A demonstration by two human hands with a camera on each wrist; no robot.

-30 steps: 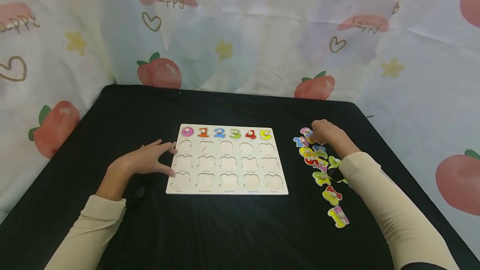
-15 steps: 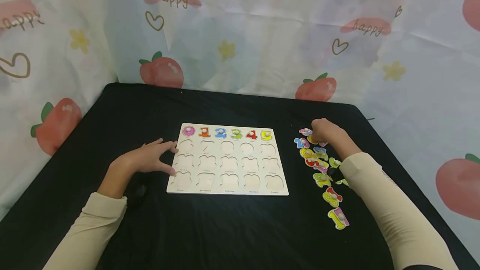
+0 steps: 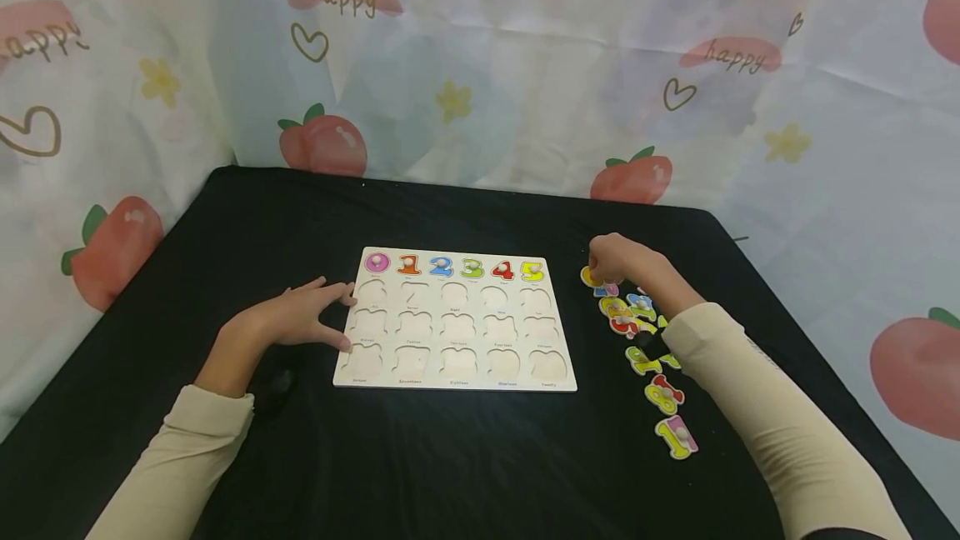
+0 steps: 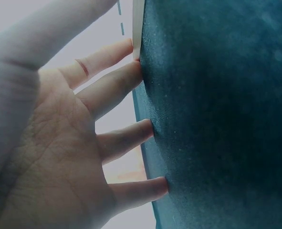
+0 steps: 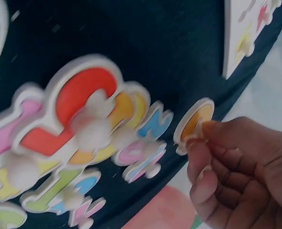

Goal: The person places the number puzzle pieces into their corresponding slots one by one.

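Observation:
My right hand (image 3: 624, 260) pinches an orange, rounded number puzzle piece (image 5: 194, 121) between thumb and fingers, lifted beside the pile; which digit it is I cannot tell. Close by lie several loose number pieces with knobs (image 3: 617, 308), some overlapping. A white number puzzle board (image 3: 442, 374) lies in the middle of the table, with knobbed digits 0 to 5 seated along its top row and bare recesses below. At the board's left edge rests my left hand (image 3: 292, 317), fingers spread and mostly straight; the left wrist view shows fingertips (image 4: 135, 71) touching that edge.
A black cloth (image 3: 450, 465) covers the table. Two pieces, a red-and-yellow number (image 3: 664, 394) and a yellow-and-pink number (image 3: 677, 437), lie nearer the front right. A patterned curtain (image 3: 525, 90) hangs behind and at both sides.
My right hand has moved left from the far end of the pile, bringing the orange piece out with it. My left hand and the board stay in place.

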